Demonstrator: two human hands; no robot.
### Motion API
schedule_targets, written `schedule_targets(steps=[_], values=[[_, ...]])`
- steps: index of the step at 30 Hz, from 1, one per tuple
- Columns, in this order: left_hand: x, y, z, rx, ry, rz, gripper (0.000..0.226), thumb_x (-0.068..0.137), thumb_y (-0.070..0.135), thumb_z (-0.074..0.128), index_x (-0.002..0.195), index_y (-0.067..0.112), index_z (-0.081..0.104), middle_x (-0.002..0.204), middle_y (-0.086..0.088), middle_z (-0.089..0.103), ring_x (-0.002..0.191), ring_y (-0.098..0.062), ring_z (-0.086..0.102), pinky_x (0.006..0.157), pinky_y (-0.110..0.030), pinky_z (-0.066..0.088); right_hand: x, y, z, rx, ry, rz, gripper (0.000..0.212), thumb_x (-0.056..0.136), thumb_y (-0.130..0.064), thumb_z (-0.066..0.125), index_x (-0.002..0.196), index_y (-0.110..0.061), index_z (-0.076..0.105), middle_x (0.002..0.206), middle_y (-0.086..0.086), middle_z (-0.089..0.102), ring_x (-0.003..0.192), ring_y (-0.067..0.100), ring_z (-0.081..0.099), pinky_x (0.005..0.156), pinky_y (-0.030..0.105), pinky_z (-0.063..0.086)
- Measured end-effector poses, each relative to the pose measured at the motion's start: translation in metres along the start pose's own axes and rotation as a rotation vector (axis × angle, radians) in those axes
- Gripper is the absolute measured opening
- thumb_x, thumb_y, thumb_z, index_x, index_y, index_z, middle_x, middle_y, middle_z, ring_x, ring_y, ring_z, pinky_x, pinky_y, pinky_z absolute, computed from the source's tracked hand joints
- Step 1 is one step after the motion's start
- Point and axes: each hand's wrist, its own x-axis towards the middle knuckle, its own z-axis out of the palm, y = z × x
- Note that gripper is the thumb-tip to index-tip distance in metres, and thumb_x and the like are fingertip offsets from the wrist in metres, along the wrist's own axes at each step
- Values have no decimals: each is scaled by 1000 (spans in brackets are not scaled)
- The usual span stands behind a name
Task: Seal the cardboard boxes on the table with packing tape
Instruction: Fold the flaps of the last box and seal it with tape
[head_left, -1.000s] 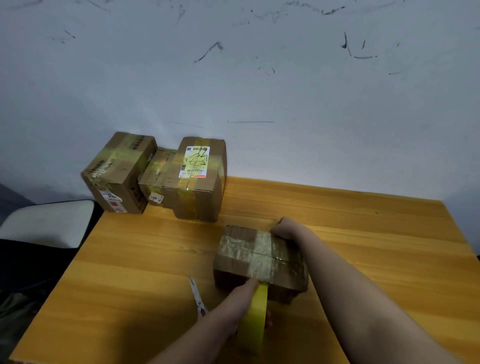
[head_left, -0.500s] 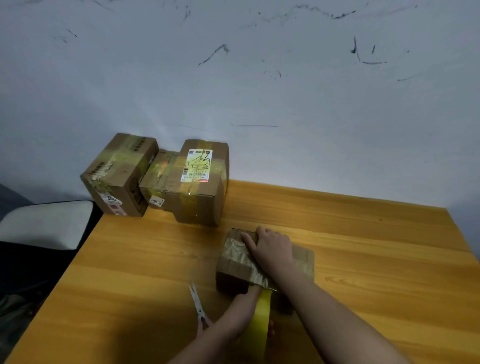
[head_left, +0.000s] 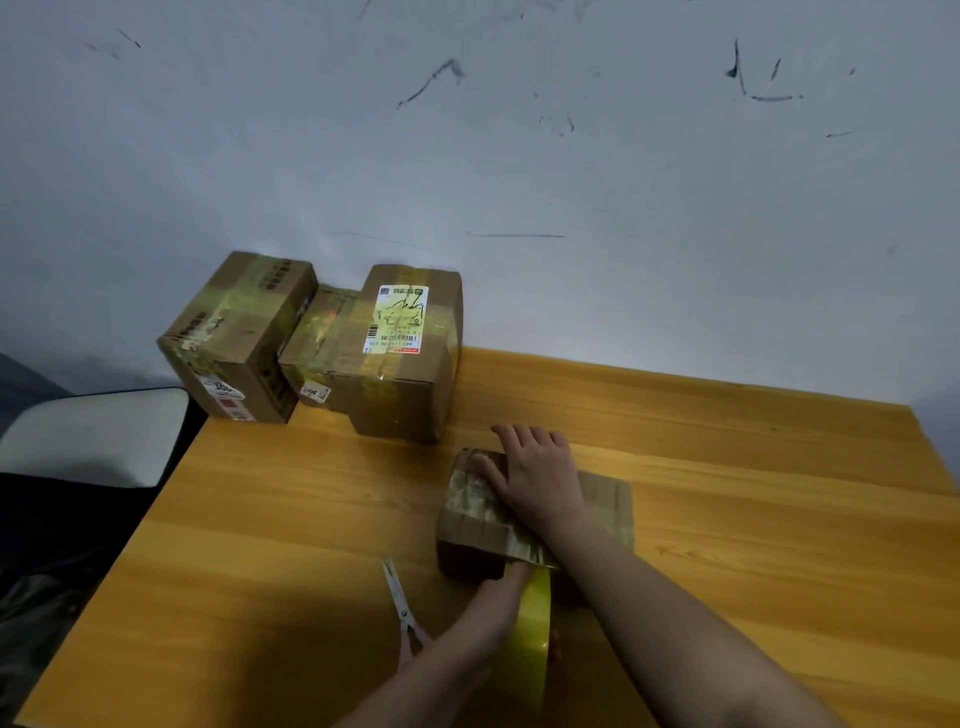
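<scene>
A small flat cardboard box (head_left: 608, 501) lies on the wooden table (head_left: 727, 467), with a strip of clear tape running across its top. My right hand (head_left: 535, 475) lies flat on the box top, fingers straight and reaching its far edge, pressing the tape down. My left hand (head_left: 493, 616) grips a yellow tape roll (head_left: 527, 639) standing on edge just in front of the box. The tape runs from the roll up onto the box's near edge.
Scissors (head_left: 400, 603) lie on the table left of my left hand. Three taped cardboard boxes (head_left: 395, 364) stand together at the table's back left corner against the wall. A white chair seat (head_left: 88, 436) is off the table's left edge.
My right hand came from the box's far edge onto its top, then slid farther along the tape toward the far edge. The left hand kept hold of the roll.
</scene>
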Motion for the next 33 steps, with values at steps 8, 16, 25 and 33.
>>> schedule_targets(steps=[8, 16, 25, 33], values=[[-3, 6, -2, 23, -30, 11, 47, 102, 34, 34, 112, -5, 59, 65, -14, 64, 52, -23, 62, 53, -26, 52, -37, -4, 14, -43, 11, -79, 73, 94, -67, 13, 143, -18, 38, 149, 3, 42, 139, 24, 35, 107, 53, 19], [-10, -15, -16, 1, -117, 207, 30, 98, 20, 44, 111, -2, 59, 79, -16, 73, 70, -23, 69, 73, -33, 52, -32, 5, 0, 236, 126, 41, 60, 89, -53, 32, 132, -17, 52, 134, 4, 54, 122, 25, 50, 108, 44, 33], [-22, -22, -6, 24, -13, 372, 17, 98, 21, 50, 102, 5, 56, 67, -9, 67, 54, -20, 66, 56, -26, 52, -79, 41, -3, 60, -53, -183, 68, 93, -68, 21, 150, -31, 29, 159, -6, 24, 148, 20, 15, 117, 52, 9], [-13, -48, -16, 218, 2, 491, 65, 75, 65, 64, 119, 19, 52, 90, -8, 70, 82, -21, 67, 79, -39, 52, -74, 54, -13, -48, -232, -170, 75, 84, -79, 5, 151, -45, -4, 159, -16, -13, 147, 26, -17, 115, 54, -8]])
